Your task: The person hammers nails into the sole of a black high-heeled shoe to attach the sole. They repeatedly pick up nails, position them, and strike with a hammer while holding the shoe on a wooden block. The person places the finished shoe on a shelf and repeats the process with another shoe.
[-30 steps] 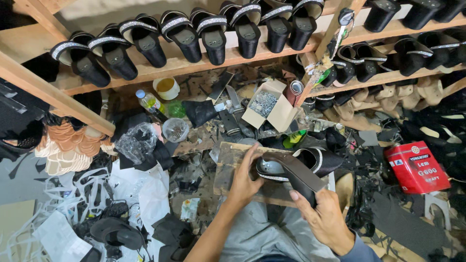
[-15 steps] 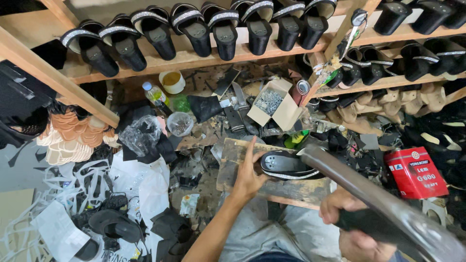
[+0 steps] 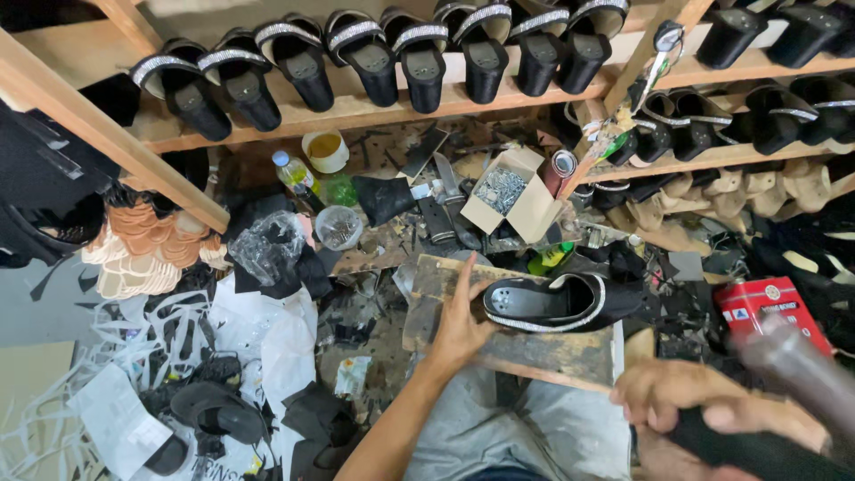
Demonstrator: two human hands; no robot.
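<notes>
Several containers are seen on the cluttered floor: an open cardboard box [image 3: 505,198] filled with small metal nails, a clear plastic cup [image 3: 338,226] with tiny bits inside, a pale tub [image 3: 325,150] holding yellowish glue, and a plastic bottle [image 3: 294,172] beside it. A red tin [image 3: 768,307] is lying at the right. A black sandal [image 3: 559,303] with a glittery edge is laid on a worn wooden board [image 3: 525,349] over the lap. The left hand [image 3: 461,316] is pressed flat against the sandal's heel end, fingers together and extended, thumb under. The right hand [image 3: 712,411] is closed in a fist around the dark handle of a blurred tool [image 3: 793,370], held right of and below the sandal, not touching it.
</notes>
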